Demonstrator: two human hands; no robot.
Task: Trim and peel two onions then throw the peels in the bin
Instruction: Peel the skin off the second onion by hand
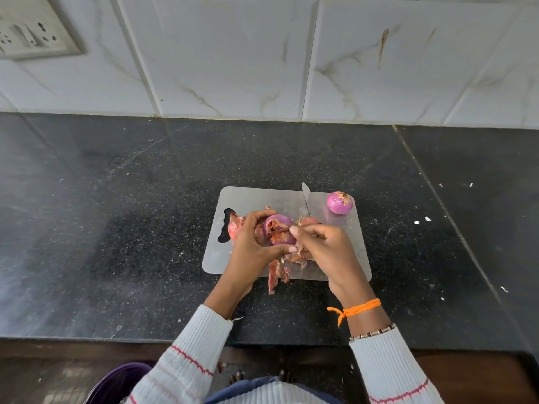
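My left hand grips a purple onion over the steel cutting board, fingers curled round its far side and thumb under it. My right hand pinches a strip of dry peel at the onion's near face. A second onion, with bits of dry skin on top, rests at the board's far right corner. Loose reddish peels hang over the board's near edge, and more peels lie by its handle hole. A knife lies on the board, its handle hidden behind my right hand.
The board sits on a black granite counter backed by a white tiled wall. A socket plate is on the wall at upper left. A purple bin stands on the floor below the counter's front edge, at lower left.
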